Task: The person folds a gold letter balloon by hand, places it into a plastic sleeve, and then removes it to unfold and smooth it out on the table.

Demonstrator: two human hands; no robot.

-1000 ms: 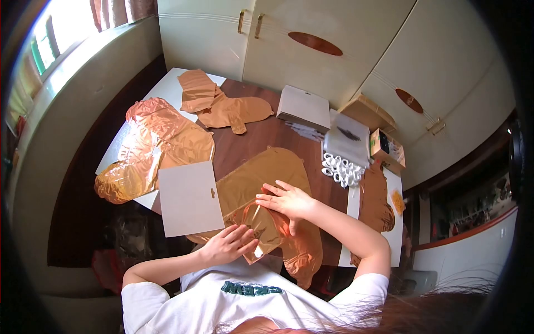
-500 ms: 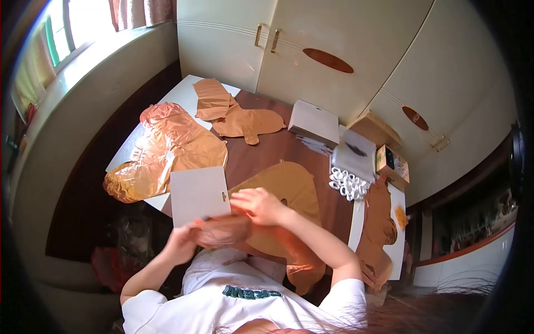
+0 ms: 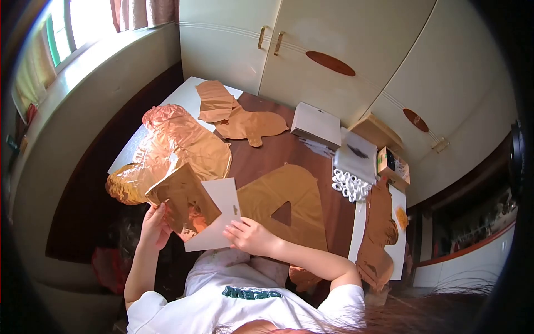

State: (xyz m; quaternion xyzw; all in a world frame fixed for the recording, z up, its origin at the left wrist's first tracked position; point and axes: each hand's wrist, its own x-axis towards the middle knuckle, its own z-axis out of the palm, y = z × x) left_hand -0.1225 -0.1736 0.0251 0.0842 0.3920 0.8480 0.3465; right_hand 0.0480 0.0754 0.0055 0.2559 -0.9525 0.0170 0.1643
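Observation:
My left hand (image 3: 157, 225) pinches the lower left edge of a folded copper foil piece (image 3: 183, 200), which is held up and tilted over a white card (image 3: 225, 195). My right hand (image 3: 253, 236) holds the right edge of that card, just below its small hanging slot. Under and right of the card, a large flat foil balloon (image 3: 289, 195) with a triangular hole lies on the brown table (image 3: 261, 153). Crumpled shiny foil (image 3: 181, 142) lies beyond my left hand.
More flat foil shapes (image 3: 250, 122) lie at the back. On the right are a stack of white cards (image 3: 316, 123), a bundle of white loops (image 3: 349, 186), a small box (image 3: 392, 166) and a long foil strip (image 3: 378, 234). Cabinets stand behind.
The folded foil has risen up and left with my left hand, opening into view. The white card has tilted and shifted slightly right and down. My right hand has moved down to the card's edge.

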